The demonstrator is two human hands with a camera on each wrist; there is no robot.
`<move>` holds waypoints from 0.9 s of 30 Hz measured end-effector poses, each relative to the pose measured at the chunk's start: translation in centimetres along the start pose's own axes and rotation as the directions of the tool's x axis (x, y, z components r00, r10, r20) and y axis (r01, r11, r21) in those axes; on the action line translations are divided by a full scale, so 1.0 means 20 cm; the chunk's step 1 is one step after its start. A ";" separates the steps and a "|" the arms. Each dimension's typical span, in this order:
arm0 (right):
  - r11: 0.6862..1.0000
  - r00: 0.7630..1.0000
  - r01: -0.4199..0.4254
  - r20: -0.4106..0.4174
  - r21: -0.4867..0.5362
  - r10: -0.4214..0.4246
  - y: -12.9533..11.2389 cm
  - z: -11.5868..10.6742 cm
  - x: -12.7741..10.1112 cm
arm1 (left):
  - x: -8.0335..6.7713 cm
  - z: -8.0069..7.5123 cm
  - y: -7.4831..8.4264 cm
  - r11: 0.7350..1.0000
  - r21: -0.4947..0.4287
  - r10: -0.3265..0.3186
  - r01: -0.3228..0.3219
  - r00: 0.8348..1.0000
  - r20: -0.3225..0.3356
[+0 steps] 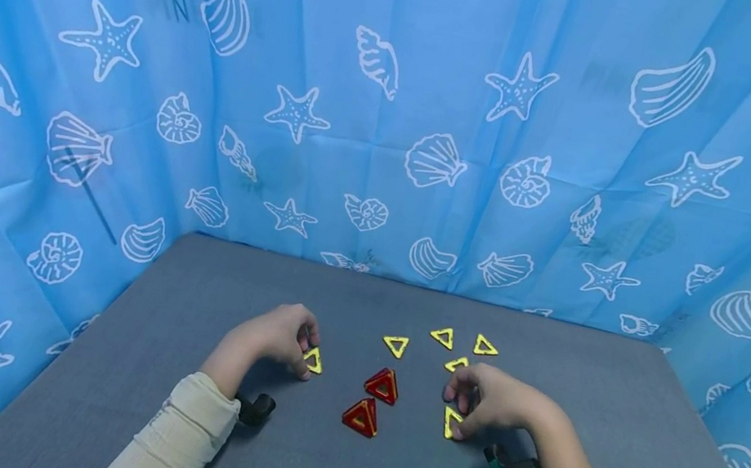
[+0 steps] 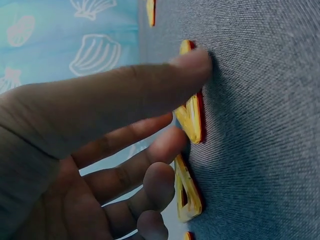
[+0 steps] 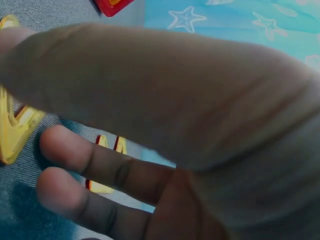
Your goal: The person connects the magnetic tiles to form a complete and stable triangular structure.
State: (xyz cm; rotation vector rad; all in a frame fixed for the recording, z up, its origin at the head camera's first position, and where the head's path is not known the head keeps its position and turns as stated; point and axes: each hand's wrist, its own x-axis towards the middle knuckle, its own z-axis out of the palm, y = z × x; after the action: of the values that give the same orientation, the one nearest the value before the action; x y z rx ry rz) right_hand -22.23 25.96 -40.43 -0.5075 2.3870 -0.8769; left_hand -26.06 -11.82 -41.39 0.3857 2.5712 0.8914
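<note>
My left hand (image 1: 279, 338) is low over the table at a flat yellow triangle (image 1: 314, 360) with an open centre. In the left wrist view, the straight thumb (image 2: 150, 90) overlaps that triangle and the other fingers bend loosely beside it. My right hand (image 1: 493, 399) is over another yellow triangle (image 1: 449, 423). Its thumb tip lies at the triangle's edge, while two fingertips (image 3: 62, 145) show apart from the piece. Two red triangular pieces (image 1: 383, 385) with yellow inside, one nearer me, sit between the hands.
Several more yellow triangles (image 1: 396, 346) lie farther back on the grey cloth-covered table (image 1: 307, 463), one close beyond the right fingers. A blue curtain (image 1: 397, 105) with white shells and starfish stands along the back and sides. Black wrist cameras (image 1: 255, 410) sit under both wrists.
</note>
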 end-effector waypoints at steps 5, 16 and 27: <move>1.000 1.000 0.003 0.012 -0.006 -0.003 0.00 0.01 0.00 | 0.01 0.01 -0.01 1.000 -0.001 0.009 -0.009 1.000 -0.002; 0.987 0.983 0.109 -0.132 -0.122 -0.124 0.02 0.04 0.07 | 0.03 0.06 0.02 0.997 0.045 0.067 -0.065 0.997 -0.044; 0.977 0.939 0.072 -0.316 -0.201 -0.134 0.02 0.10 0.13 | 0.06 0.11 0.05 0.994 0.080 0.078 -0.073 0.995 -0.065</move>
State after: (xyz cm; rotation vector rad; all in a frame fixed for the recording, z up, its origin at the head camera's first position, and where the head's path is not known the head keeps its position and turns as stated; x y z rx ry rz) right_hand -23.14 23.95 -42.89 -0.6046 2.7890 -0.8408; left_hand -25.98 -9.37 -42.65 0.4854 2.6757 0.8466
